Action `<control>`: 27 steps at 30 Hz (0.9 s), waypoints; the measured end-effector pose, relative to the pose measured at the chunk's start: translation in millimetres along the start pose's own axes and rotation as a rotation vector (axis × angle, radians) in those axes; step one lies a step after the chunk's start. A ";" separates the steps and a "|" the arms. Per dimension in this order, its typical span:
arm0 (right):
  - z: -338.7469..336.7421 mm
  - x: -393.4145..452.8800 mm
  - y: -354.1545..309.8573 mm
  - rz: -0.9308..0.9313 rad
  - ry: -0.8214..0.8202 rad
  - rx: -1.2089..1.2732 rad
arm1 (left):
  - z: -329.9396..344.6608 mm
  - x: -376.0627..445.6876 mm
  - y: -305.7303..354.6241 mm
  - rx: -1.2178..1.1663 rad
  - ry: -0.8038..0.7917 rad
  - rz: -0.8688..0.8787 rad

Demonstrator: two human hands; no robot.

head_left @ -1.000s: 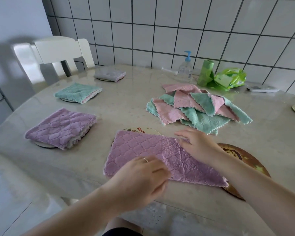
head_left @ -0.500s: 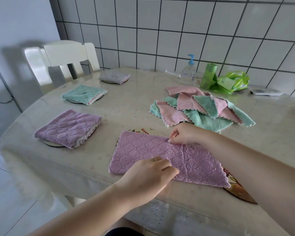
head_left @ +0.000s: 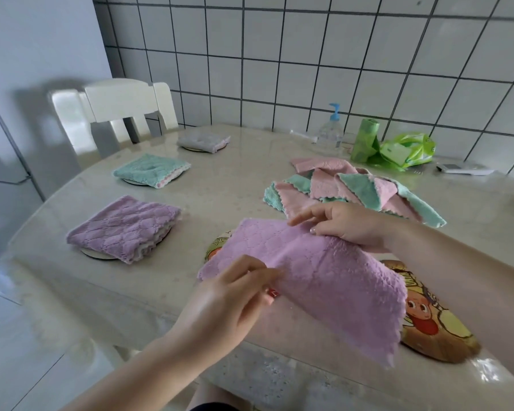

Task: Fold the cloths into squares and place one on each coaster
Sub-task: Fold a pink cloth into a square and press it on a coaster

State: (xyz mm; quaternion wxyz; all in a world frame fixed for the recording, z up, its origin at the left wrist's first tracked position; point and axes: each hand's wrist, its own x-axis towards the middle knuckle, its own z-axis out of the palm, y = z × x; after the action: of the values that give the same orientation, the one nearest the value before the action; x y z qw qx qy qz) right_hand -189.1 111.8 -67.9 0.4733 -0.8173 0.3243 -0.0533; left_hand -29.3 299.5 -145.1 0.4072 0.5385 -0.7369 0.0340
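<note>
Tiled wall, round table [head_left: 238, 185]: three folded cloths sit on coasters along its left edge; the left hand [head_left: 229, 304] and right hand [head_left: 347, 225] pinch a half-folded purple cloth [head_left: 333, 280], the heap [head_left: 353, 188] awaiting.

A white chair [head_left: 125, 111] stands behind the table [head_left: 241, 179]. A soap bottle [head_left: 330, 132] and a green bag [head_left: 405, 149] sit by the tiled wall [head_left: 309, 54].

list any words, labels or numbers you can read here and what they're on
None can be read in the head view.
Pump bottle: label too blurred to read.
Green packet: print too small to make out.
Printed coaster: cartoon picture only; the purple cloth covers part of it.
Coaster under that cloth's left end: no lettering legible.
</note>
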 end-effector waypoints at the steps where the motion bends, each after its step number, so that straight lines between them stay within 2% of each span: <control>1: 0.0 -2.1 -2.5 0.004 -0.030 0.016 | -2.8 -0.8 -1.3 0.010 0.023 -0.010; 4: 4.5 -9.7 -9.6 -0.016 -0.008 0.130 | -10.7 -0.5 -5.6 0.030 0.072 -0.026; 9: 31.3 -25.6 6.5 -0.202 0.343 0.234 | -25.6 5.1 -12.8 -0.037 0.054 -0.033; 15: 60.1 -48.9 31.9 -0.004 0.244 0.399 | -25.3 3.5 -35.2 -0.167 -0.294 -0.219; 19: 78.9 -66.7 52.4 0.075 0.164 0.346 | -6.8 -21.7 -40.8 -0.087 -0.417 -0.198; 25: 77.1 -48.4 39.3 -0.100 0.211 0.420 | -7.6 -19.3 -47.3 0.004 -0.394 -0.153; 27: 78.8 -42.7 37.0 -0.183 0.327 0.363 | -8.3 -17.2 -49.3 0.015 -0.415 -0.167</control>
State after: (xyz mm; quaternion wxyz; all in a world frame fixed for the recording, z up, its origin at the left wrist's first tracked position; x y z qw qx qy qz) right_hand -209.3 182.2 -131.4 0.5467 -0.7255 0.3062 -0.2847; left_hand 17.4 296.1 -169.7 0.2442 0.5962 -0.7574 -0.1061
